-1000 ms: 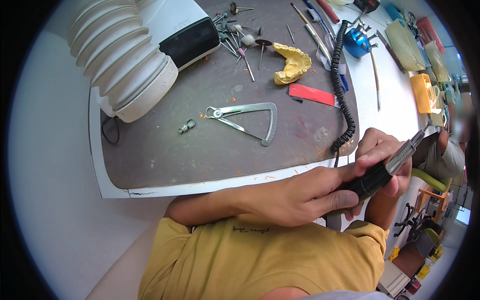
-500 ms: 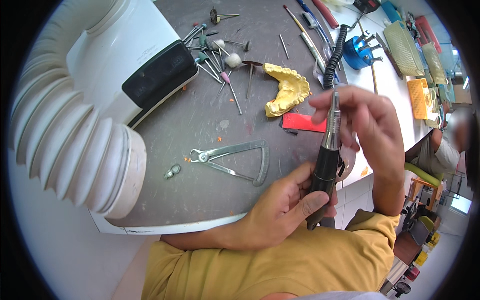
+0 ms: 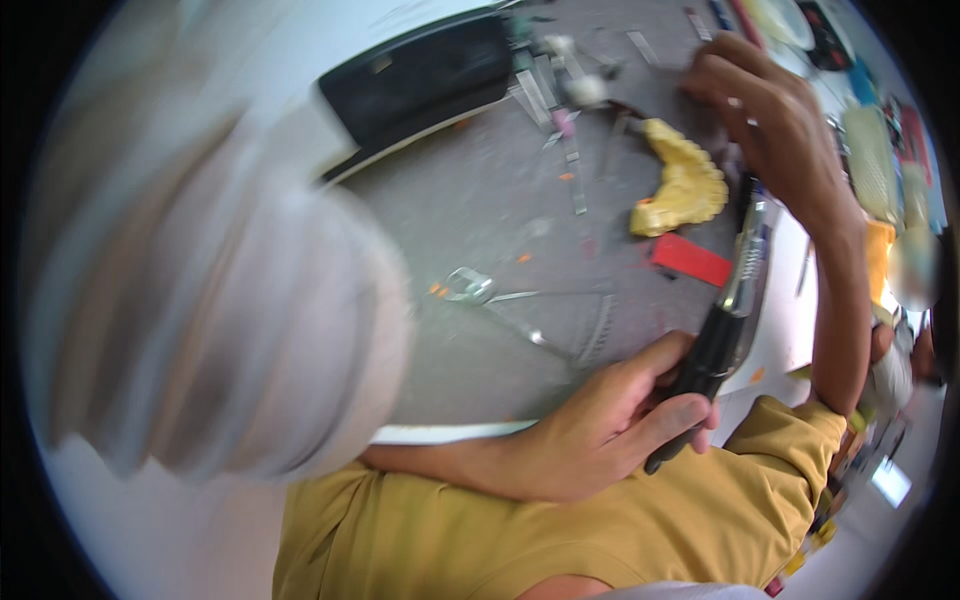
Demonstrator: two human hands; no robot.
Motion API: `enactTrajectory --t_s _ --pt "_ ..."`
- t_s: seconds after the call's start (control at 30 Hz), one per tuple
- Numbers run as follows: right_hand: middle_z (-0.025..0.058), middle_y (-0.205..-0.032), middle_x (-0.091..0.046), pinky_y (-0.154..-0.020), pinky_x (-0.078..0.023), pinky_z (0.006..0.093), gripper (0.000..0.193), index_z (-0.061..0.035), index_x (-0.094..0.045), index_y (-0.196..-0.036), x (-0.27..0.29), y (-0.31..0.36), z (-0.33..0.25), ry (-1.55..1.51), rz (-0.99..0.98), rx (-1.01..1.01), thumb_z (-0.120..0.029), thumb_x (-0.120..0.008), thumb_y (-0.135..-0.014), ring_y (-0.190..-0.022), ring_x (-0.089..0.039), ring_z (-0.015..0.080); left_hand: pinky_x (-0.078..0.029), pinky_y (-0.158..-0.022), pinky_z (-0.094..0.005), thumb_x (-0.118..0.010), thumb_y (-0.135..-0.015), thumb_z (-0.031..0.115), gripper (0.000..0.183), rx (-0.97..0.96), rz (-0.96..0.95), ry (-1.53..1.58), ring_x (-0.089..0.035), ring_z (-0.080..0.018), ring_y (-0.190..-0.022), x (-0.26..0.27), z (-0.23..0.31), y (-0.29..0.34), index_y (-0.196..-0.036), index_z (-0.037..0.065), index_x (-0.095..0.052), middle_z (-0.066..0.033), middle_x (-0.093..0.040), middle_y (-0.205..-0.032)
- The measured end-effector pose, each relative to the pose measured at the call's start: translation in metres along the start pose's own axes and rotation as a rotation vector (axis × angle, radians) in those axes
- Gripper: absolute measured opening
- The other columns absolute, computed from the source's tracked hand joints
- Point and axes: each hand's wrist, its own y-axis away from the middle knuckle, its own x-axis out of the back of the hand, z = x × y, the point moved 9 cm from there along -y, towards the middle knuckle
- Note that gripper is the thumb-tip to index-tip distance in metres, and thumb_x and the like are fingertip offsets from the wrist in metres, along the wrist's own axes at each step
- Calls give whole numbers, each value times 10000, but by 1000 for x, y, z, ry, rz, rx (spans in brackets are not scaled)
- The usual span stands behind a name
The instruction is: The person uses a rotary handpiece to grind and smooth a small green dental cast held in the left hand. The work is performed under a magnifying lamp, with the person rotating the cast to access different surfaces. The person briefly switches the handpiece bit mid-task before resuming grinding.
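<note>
Head view, left grip (image 3: 608, 432) curled round handpiece (image 3: 715, 345), protruding forward; right grip (image 3: 780, 120), hold unclear

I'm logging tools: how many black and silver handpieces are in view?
1: the black and silver pen-shaped handpiece, held in the bare left hand. Blur may hide others.
</note>
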Motion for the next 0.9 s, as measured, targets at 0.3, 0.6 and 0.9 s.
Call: enactTrajectory --t_s 0.3,0.6,0.9 --pt "97 -947 -590 -762 -492 440 68 -38 -569 -926 18 3 -19 189 46 60 -46 -611 -874 -880 -604 320 -470 -889 -309 -455 -1040 292 412 -98 -18 59 -606 -154 -963 -8 11 -3 -1356 41 -371 -73 -566 -1047" --pt "52 -728 -637 -970 -451 410 160 -42 -593 -936 34 23 7 -124 194 -151 -76 -661 -795 -614 -622 194 -503 -891 -331 -466 -1027 365 464 -82 -6 -23 -630 -190 -975 -3 7 -7 -1359 51 -387 -78 -584 -1064" --pt "14 -765 -676 -822 -568 285 178 -44 -685 -1022 27 44 10 -639 260 -378 -135 -655 -872 -673 -657 86 -513 -883 -321 -473 -1024 369 464 -52 28 -57 -639 -175 -974 -3 6 -5 -1354 52 -402 -73 -599 -1050"
